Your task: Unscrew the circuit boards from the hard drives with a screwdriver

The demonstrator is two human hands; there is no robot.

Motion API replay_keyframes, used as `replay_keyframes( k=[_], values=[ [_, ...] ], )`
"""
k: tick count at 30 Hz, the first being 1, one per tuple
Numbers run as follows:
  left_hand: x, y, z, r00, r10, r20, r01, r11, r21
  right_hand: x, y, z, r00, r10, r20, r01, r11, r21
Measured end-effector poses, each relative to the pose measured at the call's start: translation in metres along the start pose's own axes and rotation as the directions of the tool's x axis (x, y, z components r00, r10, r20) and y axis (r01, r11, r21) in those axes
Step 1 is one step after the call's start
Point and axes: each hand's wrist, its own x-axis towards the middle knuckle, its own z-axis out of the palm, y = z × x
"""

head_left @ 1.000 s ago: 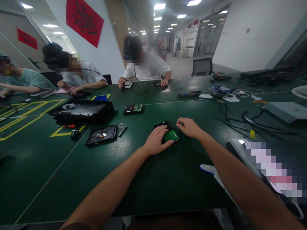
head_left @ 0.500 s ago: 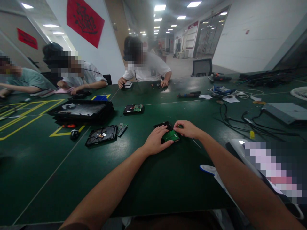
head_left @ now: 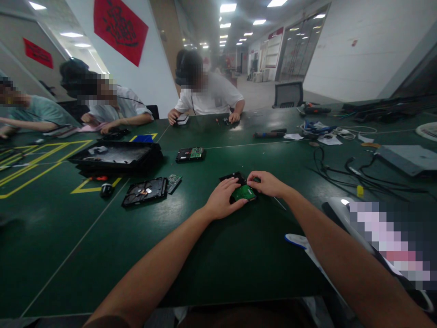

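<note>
Both hands are on the hard drive [head_left: 239, 187] now, lying flat on the green bench [head_left: 205, 255] dead ahead at 12 o'clock, its green circuit board [head_left: 243, 193] facing up. The left hand [head_left: 221, 200] presses down on the drive's near-left side, fingers spread flat, a steadying grip and not a closed one. The right hand [head_left: 268, 183] has come in from 2 o'clock since a second ago and now pinches tight at the board's far-right corner; whatever small thing sits between those fingertips is too tiny to make out. A thin rod [head_left: 279, 203], likely a screwdriver, lies just beside the right wrist. Over at 10 o'clock sit another opened drive [head_left: 145, 192] and a black tray [head_left: 116, 157]; cables [head_left: 341, 171] sprawl at 2 o'clock. Other people work across the bench.
</note>
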Motion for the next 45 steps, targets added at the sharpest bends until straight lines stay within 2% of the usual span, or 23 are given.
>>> replay_keyframes(
  k=[14, 25, 31, 45],
  values=[
    [-0.0012, -0.0003, -0.0001, 1.0, 0.006, -0.008, -0.007, 1.0, -0.006, 0.0005, 0.0009, -0.0011, 1.0, 0.004, -0.004, -0.004, 1.0, -0.017],
    [-0.0008, -0.0014, 0.001, 1.0, 0.002, -0.001, -0.002, 1.0, 0.002, 0.0002, -0.004, 0.0009, 0.998, -0.042, -0.036, 0.04, 0.997, -0.067],
    [-0.0013, -0.0014, 0.0016, 1.0, 0.014, -0.008, -0.014, 1.0, 0.013, 0.0017, -0.0021, -0.0005, 0.998, -0.006, -0.068, 0.002, 0.998, -0.069],
    [-0.0005, -0.0019, 0.0013, 1.0, 0.016, 0.002, -0.016, 0.999, 0.035, 0.0042, 0.0009, 0.0003, 0.992, -0.109, -0.064, 0.098, 0.983, -0.153]
  ],
)
